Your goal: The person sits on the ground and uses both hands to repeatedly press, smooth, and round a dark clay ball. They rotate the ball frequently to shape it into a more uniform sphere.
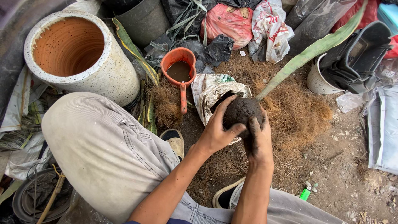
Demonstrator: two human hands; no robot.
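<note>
A dark, damp soil ball (241, 110) is cupped between both my hands above the ground. My left hand (217, 129) wraps its left side with the thumb across the front. My right hand (258, 139), smeared with mud, presses against its right and lower side. A long green leaf (311, 52) rises from the ball toward the upper right. Just behind the ball lies an open white sack (208, 90) with dark soil inside.
An orange heart-shaped scoop (179, 68) holding muddy water lies to the left, beside a large white clay pot (108, 70). Brown coconut fibre (296, 112) covers the ground. Black pots (356, 56), plastic bags (230, 20) and a green lighter (305, 193) lie around.
</note>
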